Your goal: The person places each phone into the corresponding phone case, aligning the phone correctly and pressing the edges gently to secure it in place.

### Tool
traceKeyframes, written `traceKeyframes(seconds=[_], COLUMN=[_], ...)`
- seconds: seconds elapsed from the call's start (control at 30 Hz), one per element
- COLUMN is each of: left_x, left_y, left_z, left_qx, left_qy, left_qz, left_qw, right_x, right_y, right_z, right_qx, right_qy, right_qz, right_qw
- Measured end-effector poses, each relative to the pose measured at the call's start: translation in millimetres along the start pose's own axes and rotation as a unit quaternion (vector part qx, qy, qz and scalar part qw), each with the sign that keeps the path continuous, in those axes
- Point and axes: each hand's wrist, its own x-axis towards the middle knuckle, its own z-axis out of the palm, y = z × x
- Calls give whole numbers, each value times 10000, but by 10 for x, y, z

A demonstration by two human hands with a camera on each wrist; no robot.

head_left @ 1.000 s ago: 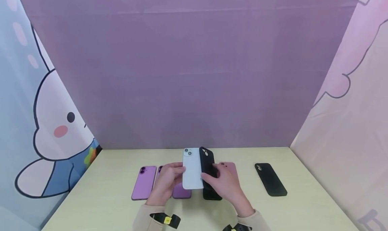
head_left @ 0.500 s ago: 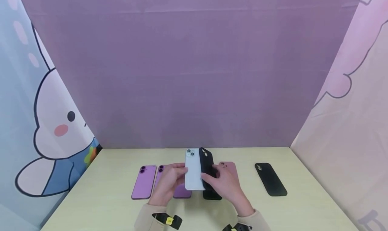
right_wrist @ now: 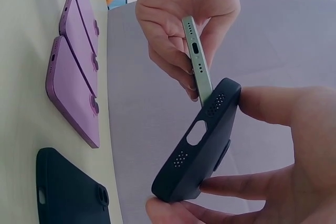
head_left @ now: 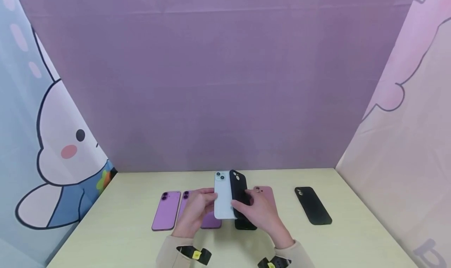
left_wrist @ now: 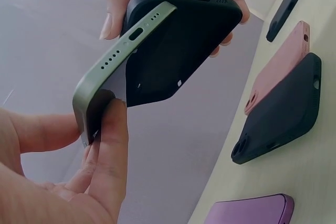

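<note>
My left hand (head_left: pixel 195 213) grips a pale phone (head_left: pixel 222 199) by its left edge, raised over the table with the camera side toward the head view. My right hand (head_left: pixel 264 215) holds a black phone case (head_left: pixel 239 187) just to its right, thumb and fingers on opposite edges. In the left wrist view, the far long side of the phone (left_wrist: pixel 118 56) sits inside the hollow of the tilted case (left_wrist: pixel 184 40); the two stand at an angle. The right wrist view shows the case's bottom edge (right_wrist: pixel 194 135), with its port cutout and speaker holes, in front of the phone (right_wrist: pixel 193 45).
Three purple phones (head_left: pixel 166 211) lie in a row on the left of the table (head_left: pixel 112 229). Beneath and beside my right hand are another black case (head_left: pixel 246 225) and a pink case (head_left: pixel 266 195). Farther right lies one more black case (head_left: pixel 313 205). A purple cloth (head_left: pixel 225 84) hangs behind.
My left hand has brought the phone slightly right, so it overlaps the case a little more. The right hand holds the case nearly still; the head view has shifted slightly.
</note>
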Motion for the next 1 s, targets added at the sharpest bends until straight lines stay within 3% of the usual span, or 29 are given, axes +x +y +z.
traceKeyframes(seconds=[1.0], left_x=[8], left_y=[-44], left_z=[-2], left_qx=[41], left_qy=[-14], left_qz=[152], left_qw=[9999], right_x=[-48], right_y=[-49], right_z=[44], right_qx=[-178], right_qy=[62], right_qz=[90], right_qw=[9998])
